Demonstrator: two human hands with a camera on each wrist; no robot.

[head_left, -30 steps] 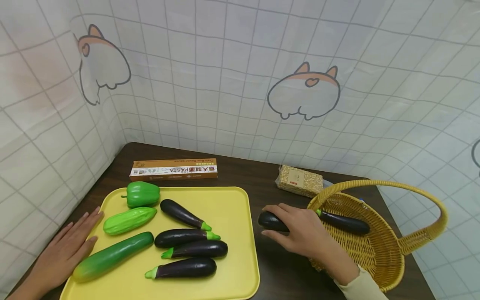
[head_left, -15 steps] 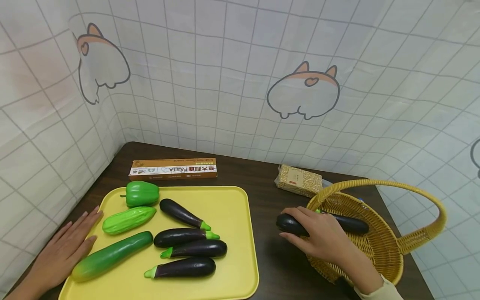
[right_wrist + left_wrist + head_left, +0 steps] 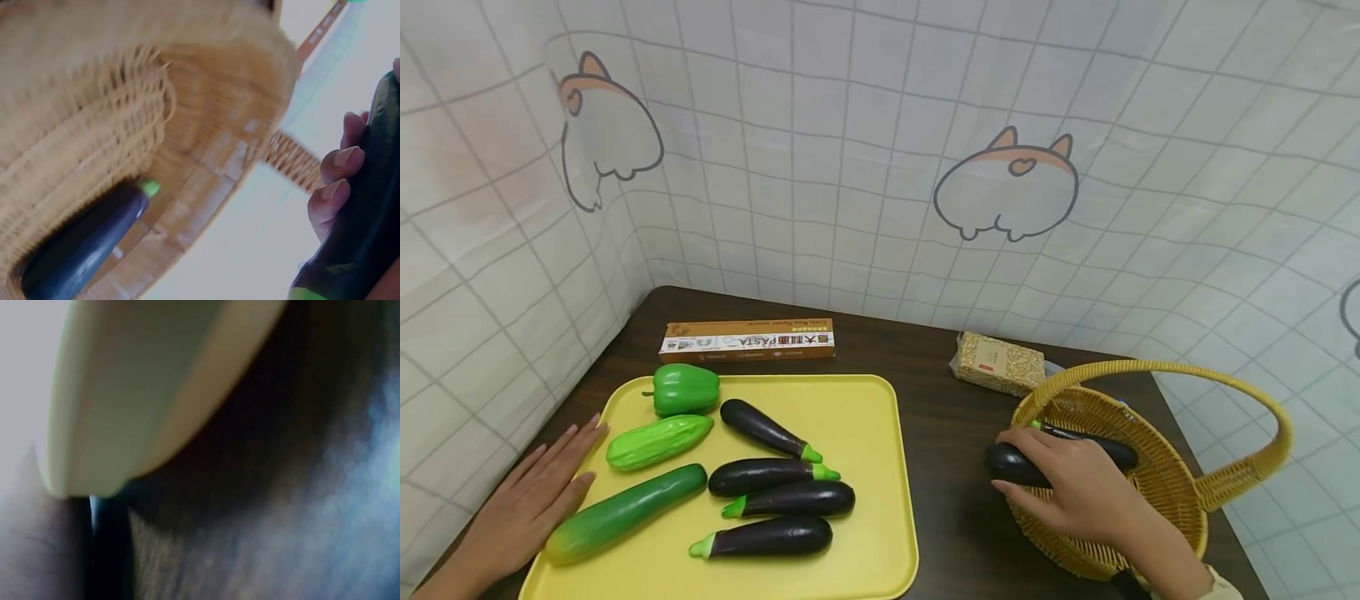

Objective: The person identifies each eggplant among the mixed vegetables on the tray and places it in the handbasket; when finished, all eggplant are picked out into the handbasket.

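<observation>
1. Head view, right: the right grip (image 3: pixel 1075 487) is closed around the held eggplant (image 3: pixel 1009 463), fingers over the top, thumb along the near side, rounded end projecting; it is at the left edge of the wicker basket (image 3: pixel 1168 487), where a second eggplant (image 3: pixel 1112 450) lies
2. Head view, left: the left grip (image 3: pixel 527 500) lies flat, fingers extended, holding nothing, beside the yellow tray (image 3: pixel 865 425) on the tabletop (image 3: pixel 943 542)
3. Left wrist view: a blurred pale edge (image 3: pixel 100 419), probably the tray rim, fills the upper left; finger state cannot be told here
4. Right wrist view: curled fingers bear on one flank of the held eggplant, its green cap at the lower frame edge; the second eggplant lies apart from it
5. Right wrist view, handling: glossy skin suggests a smooth, possibly slippery surface; the body is judged stiff and fairly light; the thick middle is the recommended hold, rather than the cap
</observation>
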